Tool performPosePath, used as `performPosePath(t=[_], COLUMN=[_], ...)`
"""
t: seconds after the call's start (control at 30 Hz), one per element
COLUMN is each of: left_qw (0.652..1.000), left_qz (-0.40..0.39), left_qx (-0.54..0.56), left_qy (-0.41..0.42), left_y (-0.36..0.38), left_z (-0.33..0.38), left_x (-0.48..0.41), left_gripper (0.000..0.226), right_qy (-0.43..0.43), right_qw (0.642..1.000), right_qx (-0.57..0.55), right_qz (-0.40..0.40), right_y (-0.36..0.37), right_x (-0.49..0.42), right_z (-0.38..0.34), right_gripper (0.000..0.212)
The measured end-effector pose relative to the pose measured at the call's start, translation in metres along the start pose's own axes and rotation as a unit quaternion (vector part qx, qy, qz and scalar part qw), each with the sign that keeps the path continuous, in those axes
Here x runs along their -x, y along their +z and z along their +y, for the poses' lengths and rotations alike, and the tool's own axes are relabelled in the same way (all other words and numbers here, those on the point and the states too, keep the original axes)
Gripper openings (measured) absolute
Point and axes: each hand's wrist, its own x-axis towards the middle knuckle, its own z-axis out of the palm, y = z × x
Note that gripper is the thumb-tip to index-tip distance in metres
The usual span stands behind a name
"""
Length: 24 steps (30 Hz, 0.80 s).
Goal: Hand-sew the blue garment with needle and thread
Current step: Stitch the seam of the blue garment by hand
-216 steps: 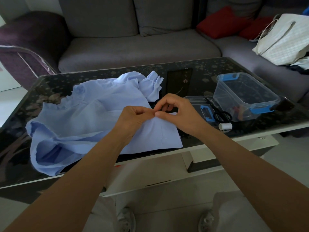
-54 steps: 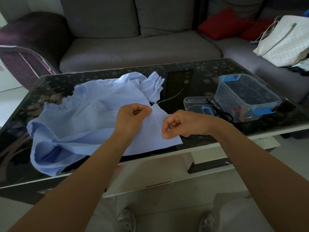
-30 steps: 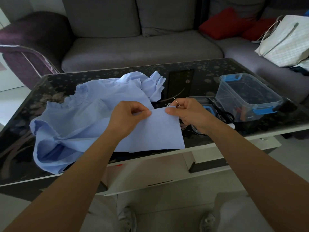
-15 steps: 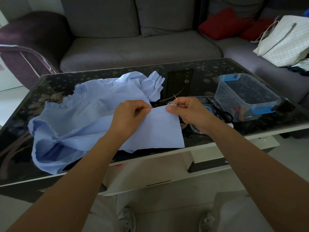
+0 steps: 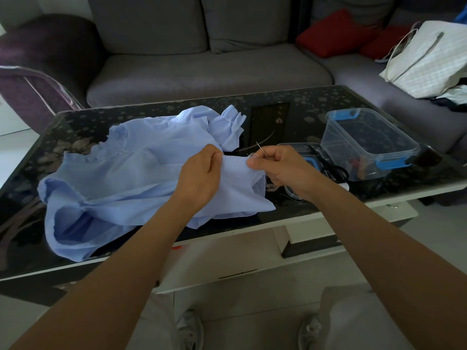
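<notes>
The blue garment [image 5: 121, 178] — thin, limp, light — lies on the tabletop [image 5: 290, 117], edge raised between the grips. There the left hand [image 5: 202, 173] pinches cloth; the right hand [image 5: 283, 168], just beside, pinches the needle [image 5: 261, 149]. Best held near the stitch.

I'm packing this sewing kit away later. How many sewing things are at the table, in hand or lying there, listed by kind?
garment: 1
needle: 1
plastic box: 1
lid: 1
scissors: 1
thread spool: 1
Total: 6
</notes>
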Motion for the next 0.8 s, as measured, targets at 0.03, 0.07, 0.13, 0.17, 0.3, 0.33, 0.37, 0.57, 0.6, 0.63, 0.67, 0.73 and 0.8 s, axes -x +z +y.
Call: performPosePath(t=[0.03,0.07,0.13,0.17,0.3,0.33,0.37,0.57,0.6,0.63,0.67,0.73,0.8], left_qw=[1.000,0.999,0.997,0.996,0.988,0.985,0.983,0.981,0.980,0.980,0.980,0.982,0.984], left_qz=[-0.008,-0.015,-0.027,-0.033,-0.041,-0.042,-0.044,-0.039,-0.037,-0.034,-0.032,-0.028,-0.022], left_qx=[0.023,0.047,0.076,0.083,0.142,0.159,0.171,0.182,0.184,0.185,0.184,0.177,0.167], left_qy=[-0.010,-0.016,-0.012,-0.009,-0.034,-0.044,-0.052,-0.061,-0.063,-0.064,-0.064,-0.064,-0.063], left_y=[0.000,0.000,-0.002,-0.003,-0.007,-0.007,-0.008,-0.007,-0.008,-0.007,-0.007,-0.005,-0.004], left_z=[0.000,0.001,0.004,0.004,0.001,0.001,0.001,0.002,0.002,0.002,0.002,0.002,0.001], left_x=[0.000,0.000,0.001,0.000,0.000,0.001,0.001,0.002,0.002,0.001,0.001,0.000,0.000], left_gripper=[0.026,0.029,0.027,0.021,0.014,0.012,0.011,0.018,0.019,0.020,0.020,0.021,0.022], right_qy=[-0.001,-0.002,-0.003,-0.003,-0.003,-0.001,0.001,-0.023,-0.031,-0.048,-0.072,-0.124,-0.167], right_qw=[1.000,1.000,1.000,1.000,1.000,1.000,1.000,0.997,0.994,0.991,0.989,0.989,0.985], right_qx=[-0.003,-0.004,-0.001,0.001,0.005,0.010,0.014,-0.027,-0.050,-0.073,-0.080,-0.041,0.025], right_qz=[0.000,0.000,0.000,0.001,0.002,0.001,-0.002,0.066,0.093,0.106,0.105,0.073,0.027], right_y=[0.000,0.000,-0.001,-0.001,-0.002,-0.002,-0.002,-0.002,-0.003,-0.005,-0.007,-0.010,-0.010], right_x=[0.000,0.000,-0.001,-0.002,-0.002,-0.001,-0.001,-0.004,-0.004,-0.003,-0.003,0.000,0.003], right_z=[0.000,0.001,0.001,0.002,0.003,0.003,0.004,0.003,0.003,0.002,0.002,0.002,0.002], right_gripper=[0.011,0.011,0.010,0.010,0.013,0.015,0.016,0.012,0.014,0.016,0.017,0.017,0.018])
